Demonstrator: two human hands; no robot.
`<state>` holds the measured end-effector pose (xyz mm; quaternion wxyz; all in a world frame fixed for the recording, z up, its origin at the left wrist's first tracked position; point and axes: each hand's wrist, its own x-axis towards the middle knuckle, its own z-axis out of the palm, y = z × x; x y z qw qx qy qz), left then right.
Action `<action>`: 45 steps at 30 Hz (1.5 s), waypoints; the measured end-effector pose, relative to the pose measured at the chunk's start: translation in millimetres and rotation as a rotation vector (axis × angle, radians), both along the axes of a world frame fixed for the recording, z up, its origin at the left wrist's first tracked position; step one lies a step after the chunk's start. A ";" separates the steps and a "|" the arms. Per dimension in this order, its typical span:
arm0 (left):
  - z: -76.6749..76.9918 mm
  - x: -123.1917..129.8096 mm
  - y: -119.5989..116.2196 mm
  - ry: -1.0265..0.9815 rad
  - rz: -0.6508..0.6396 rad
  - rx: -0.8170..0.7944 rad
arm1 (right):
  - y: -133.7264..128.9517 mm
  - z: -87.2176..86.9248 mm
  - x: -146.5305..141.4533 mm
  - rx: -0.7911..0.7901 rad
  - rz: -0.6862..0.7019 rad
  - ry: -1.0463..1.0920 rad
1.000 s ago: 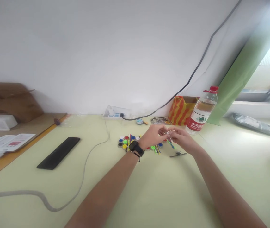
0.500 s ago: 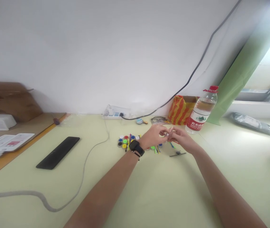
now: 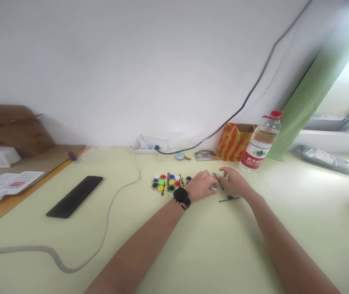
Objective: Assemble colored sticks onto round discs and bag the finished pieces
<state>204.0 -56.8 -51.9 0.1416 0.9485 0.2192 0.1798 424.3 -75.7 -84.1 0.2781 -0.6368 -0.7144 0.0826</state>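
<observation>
My left hand [image 3: 201, 186], with a dark watch [image 3: 182, 197] on its wrist, is curled above the right part of a group of small coloured discs [image 3: 171, 182]. A small whitish bit shows at its fingertips, too small to name. My right hand [image 3: 233, 182] is just to the right, its thumb and index finger apart. A thin dark-blue strip [image 3: 219, 181] lies at its fingertips; whether they touch it is unclear. Thin yellow and other coloured strips [image 3: 166, 183] lie across the discs, partly hidden by my left hand. Below my right hand lies a thin black piece [image 3: 229, 198].
A water bottle [image 3: 258, 145] and a red-yellow striped bag [image 3: 234, 142] stand behind my right hand. Glasses [image 3: 205, 154] and a power strip [image 3: 145, 150] are near the wall. A black slab [image 3: 74, 197] and a grey cable [image 3: 108, 220] lie left.
My hands were together, pinching a pale thin piece; now they are apart and lower. My left hand has turned over the discs, and the right hand's fingers have spread beside the blue strip.
</observation>
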 end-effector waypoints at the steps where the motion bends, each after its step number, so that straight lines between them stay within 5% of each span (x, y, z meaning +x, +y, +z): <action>1: 1.7 -2.8 2.6 -0.011 0.000 0.015 | -0.6 -0.5 1.2 -0.006 -0.008 -0.015; 7: 12.2 -22.1 19.9 0.024 0.085 0.079 | -3.2 1.5 4.4 -0.143 0.061 -0.034; 16: 1.7 -22.0 26.4 0.067 0.123 0.074 | -6.6 15.1 -5.1 -0.107 0.080 -0.020; 22: 1.8 -18.8 22.9 0.057 0.136 0.069 | -16.3 25.8 -17.3 -0.162 0.285 0.075; 30: 0.1 -17.7 22.7 0.036 0.155 0.062 | -14.4 29.1 -15.8 -0.131 0.196 0.088; 35: 7.3 -19.1 23.7 0.031 0.156 0.054 | -32.0 50.9 9.1 -0.382 0.273 0.070; 39: 16.9 -24.0 25.8 -0.022 0.151 0.019 | -40.1 54.7 21.0 -0.548 0.318 0.044; 45: 25.2 -30.4 29.2 -0.167 0.116 -0.183 | -42.8 68.0 7.9 -0.475 0.294 0.279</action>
